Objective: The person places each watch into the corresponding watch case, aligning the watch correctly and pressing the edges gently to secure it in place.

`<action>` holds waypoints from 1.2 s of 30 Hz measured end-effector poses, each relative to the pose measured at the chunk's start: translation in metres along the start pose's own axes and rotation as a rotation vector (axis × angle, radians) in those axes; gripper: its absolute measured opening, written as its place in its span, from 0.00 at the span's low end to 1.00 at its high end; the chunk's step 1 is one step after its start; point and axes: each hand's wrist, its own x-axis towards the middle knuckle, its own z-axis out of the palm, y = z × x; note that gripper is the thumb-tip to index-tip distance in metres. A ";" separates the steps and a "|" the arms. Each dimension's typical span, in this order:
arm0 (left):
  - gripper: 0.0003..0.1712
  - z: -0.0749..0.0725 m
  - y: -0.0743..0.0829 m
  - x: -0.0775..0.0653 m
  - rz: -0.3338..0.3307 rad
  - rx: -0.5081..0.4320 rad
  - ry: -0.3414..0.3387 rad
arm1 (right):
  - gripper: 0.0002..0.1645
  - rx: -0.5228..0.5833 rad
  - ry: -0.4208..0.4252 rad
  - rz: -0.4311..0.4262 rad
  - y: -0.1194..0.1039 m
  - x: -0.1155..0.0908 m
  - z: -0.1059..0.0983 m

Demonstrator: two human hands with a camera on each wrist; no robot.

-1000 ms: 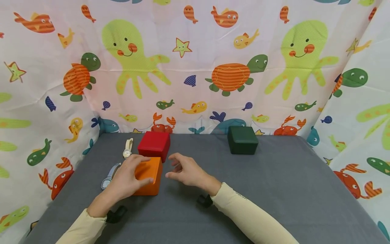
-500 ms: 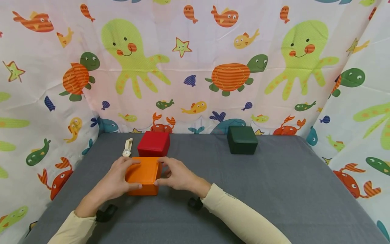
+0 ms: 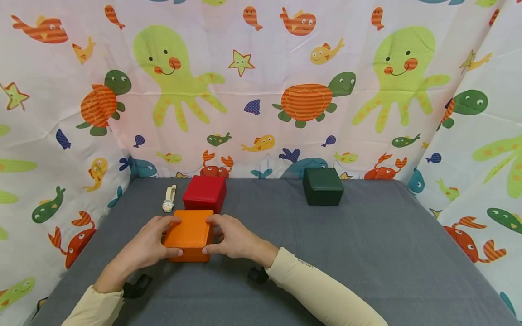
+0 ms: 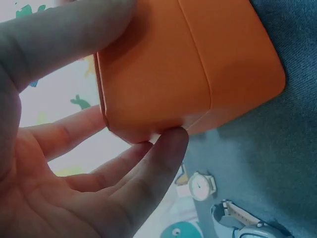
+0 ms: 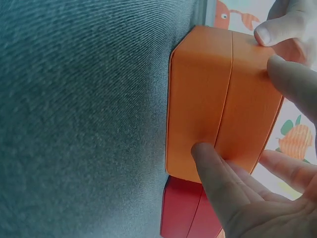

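Observation:
An orange box (image 3: 190,228) with a smooth lid stands on the grey table in the head view. My left hand (image 3: 146,245) grips its left side, the thumb at the front and fingers at the side and top edge. From the right, my right hand (image 3: 237,238) holds the same box with thumb in front and fingers farther back. A thin lid seam runs around the box (image 4: 158,74) in the left wrist view, and the lid sits closed. The right wrist view shows fingertips of the right hand pressing the box (image 5: 223,99) above and below the seam.
A red box (image 3: 205,192) stands right behind the orange one. Farther right at the back is a dark green box (image 3: 323,186). A cream-strapped watch (image 3: 169,198) lies left of the red box. A grey-blue watch (image 4: 257,231) shows in the left wrist view. A patterned curtain (image 3: 261,99) borders the table.
My left hand has slid left from over the orange box to its left side. My right hand has moved left onto its right side. The grey-blue watch is now hidden in the head view.

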 end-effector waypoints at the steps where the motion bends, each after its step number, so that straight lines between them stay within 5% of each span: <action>1: 0.45 0.000 -0.001 0.000 0.001 0.001 0.000 | 0.45 -0.002 -0.001 0.000 0.000 0.000 0.000; 18: 0.44 0.012 0.010 0.004 0.069 0.003 0.045 | 0.44 0.023 -0.005 0.021 0.003 -0.008 -0.012; 36: 0.44 0.046 0.059 0.029 0.078 -0.035 0.045 | 0.42 0.045 0.005 0.083 0.027 -0.045 -0.053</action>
